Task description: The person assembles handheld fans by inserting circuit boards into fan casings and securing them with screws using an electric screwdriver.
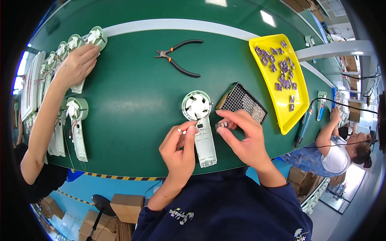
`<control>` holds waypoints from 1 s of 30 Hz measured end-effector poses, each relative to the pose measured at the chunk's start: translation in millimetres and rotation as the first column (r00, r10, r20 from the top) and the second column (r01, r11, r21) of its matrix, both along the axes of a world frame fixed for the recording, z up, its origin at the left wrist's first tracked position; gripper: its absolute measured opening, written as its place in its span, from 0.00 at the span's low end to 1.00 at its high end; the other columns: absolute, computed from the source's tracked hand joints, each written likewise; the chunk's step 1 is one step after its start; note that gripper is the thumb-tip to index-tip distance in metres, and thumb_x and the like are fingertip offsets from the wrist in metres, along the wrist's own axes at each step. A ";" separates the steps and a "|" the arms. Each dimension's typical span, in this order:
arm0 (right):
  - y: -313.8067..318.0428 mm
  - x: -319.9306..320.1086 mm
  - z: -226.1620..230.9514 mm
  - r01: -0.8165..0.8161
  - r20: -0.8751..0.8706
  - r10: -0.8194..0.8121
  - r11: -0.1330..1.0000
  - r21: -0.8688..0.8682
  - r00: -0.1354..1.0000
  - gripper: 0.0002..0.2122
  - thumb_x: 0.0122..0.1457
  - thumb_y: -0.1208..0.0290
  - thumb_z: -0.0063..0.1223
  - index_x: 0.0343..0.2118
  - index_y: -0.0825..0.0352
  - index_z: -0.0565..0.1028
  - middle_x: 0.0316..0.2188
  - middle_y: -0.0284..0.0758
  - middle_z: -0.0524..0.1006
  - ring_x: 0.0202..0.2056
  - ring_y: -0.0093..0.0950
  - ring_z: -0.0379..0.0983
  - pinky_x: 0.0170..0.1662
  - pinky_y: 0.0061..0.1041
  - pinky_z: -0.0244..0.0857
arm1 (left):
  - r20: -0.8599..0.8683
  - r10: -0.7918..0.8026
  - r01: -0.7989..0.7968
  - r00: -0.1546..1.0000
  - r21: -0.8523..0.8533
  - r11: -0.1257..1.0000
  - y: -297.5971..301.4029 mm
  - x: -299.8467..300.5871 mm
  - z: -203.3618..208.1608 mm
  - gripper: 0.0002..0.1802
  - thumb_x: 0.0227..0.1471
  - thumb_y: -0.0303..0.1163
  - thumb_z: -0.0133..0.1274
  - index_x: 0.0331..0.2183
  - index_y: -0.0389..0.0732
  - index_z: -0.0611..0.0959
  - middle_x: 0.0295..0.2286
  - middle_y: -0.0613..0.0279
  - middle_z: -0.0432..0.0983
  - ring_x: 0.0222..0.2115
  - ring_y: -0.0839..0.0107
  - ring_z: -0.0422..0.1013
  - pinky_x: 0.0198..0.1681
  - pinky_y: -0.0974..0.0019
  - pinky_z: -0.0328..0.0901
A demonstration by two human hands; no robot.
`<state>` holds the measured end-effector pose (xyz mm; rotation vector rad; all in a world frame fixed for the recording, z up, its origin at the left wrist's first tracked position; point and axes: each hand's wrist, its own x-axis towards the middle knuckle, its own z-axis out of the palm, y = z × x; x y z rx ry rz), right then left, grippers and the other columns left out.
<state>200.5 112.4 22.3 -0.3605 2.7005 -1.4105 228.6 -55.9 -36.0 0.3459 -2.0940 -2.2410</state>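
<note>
A: What's nearest, at the worktop edge?

B: The left hand, its finger and thumb pinching a small white plug on a thin lead, just beside the fan. The right hand has its grip pressed together on a small grey part, at the fan's handle.

A: And the fan itself?

B: It lies flat between the hands, round head away from the person, handle toward them. The shell is open: blades show in the head, a small board sits in the neck.

A: How far along would you say?

B: My guess is midway. The board is seated, but the plug hangs loose and no cover is on.

A: Beyond that?

B: A black tray of tiny pieces touches the right fingers. Farther right, a yellow tray of purple-grey parts. Pliers lie toward the far side.

A: Others?

B: A co-worker's hand on the left rests on a row of open fans, all uncovered.
</note>
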 end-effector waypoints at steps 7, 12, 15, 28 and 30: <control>-14.7 8.2 -6.2 0.094 0.144 -0.061 0.968 -0.234 0.988 0.21 0.48 0.84 0.64 0.48 0.71 0.76 0.36 0.36 0.75 0.39 0.25 0.74 0.39 0.21 0.73 | -0.015 0.010 -0.010 1.000 -0.018 1.000 -0.3 -0.6 -1.0 0.09 0.62 0.26 0.49 0.38 0.30 0.80 0.31 0.63 0.76 0.30 0.80 0.73 0.29 0.75 0.69; -13.9 8.2 -17.8 -0.017 -0.152 0.029 0.997 0.080 0.988 0.19 0.43 0.77 0.70 0.41 0.69 0.79 0.34 0.34 0.76 0.36 0.27 0.74 0.36 0.23 0.71 | -0.044 0.057 -0.058 0.997 -0.010 0.998 1.2 -1.4 -4.6 0.07 0.59 0.24 0.52 0.37 0.31 0.82 0.32 0.62 0.76 0.27 0.84 0.71 0.27 0.80 0.65; -17.4 -5.9 -26.6 -0.027 -0.383 0.132 0.963 0.269 0.914 0.18 0.39 0.69 0.71 0.36 0.62 0.81 0.33 0.29 0.74 0.28 0.26 0.65 0.30 0.25 0.63 | -0.057 0.061 -0.061 0.997 -0.014 0.998 1.1 -1.3 -4.5 0.07 0.59 0.24 0.52 0.37 0.31 0.82 0.33 0.62 0.76 0.26 0.83 0.71 0.26 0.80 0.65; -11.8 -7.7 -20.3 -0.105 -0.307 0.253 0.898 0.427 0.918 0.15 0.42 0.67 0.69 0.35 0.60 0.80 0.27 0.25 0.70 0.24 0.24 0.66 0.27 0.25 0.61 | -0.068 0.095 -0.104 0.993 -0.154 0.983 6.4 -1.3 -6.0 0.06 0.58 0.24 0.53 0.35 0.32 0.82 0.30 0.62 0.75 0.22 0.83 0.68 0.21 0.79 0.61; -10.6 -9.9 -19.6 -0.134 -0.320 0.303 0.880 0.456 0.898 0.16 0.43 0.65 0.68 0.36 0.60 0.80 0.27 0.25 0.70 0.25 0.23 0.67 0.27 0.25 0.61 | -0.076 0.099 -0.110 0.992 -0.170 0.979 6.5 -1.1 -6.2 0.06 0.58 0.24 0.53 0.35 0.32 0.82 0.30 0.62 0.75 0.21 0.83 0.67 0.21 0.79 0.60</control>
